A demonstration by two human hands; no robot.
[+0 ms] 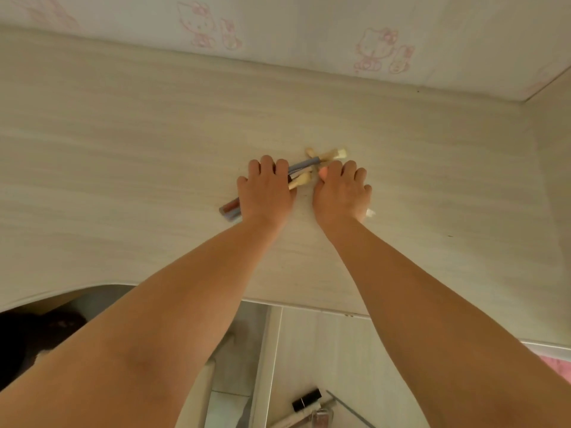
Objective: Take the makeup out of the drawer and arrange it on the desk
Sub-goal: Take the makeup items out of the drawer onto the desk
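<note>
Makeup lies in two places in your view. Nearest you, at the bottom edge, the open drawer (324, 350) holds a black lipstick tube (306, 399), a white pencil-like stick (293, 420) and a small clear bottle (323, 416), lying close together; a thin grey stick (349, 409) lies just beside them to the right. Your two bare forearms reach over the drawer and out across the pale wood-grain worktop (123, 180).

Further out, near the middle of the worktop, your left hand (267, 189) lies palm down with fingers curled over a small bundle of makeup brushes (304, 169). Brown and grey-blue handle ends (230, 210) stick out from under its left side. Your right hand (341, 191) rests just beside it, fingers curled down on the same cluster, a peach-coloured piece (323, 172) showing at its inner fingers and a small white bit (370, 213) peeking out by the wrist. You cannot tell whether either hand truly grips anything or only presses down. Cream brush heads (335, 153) poke out beyond the fingertips.

Behind the worktop rises a wall (309, 26) printed with pink cartoon cats.
</note>
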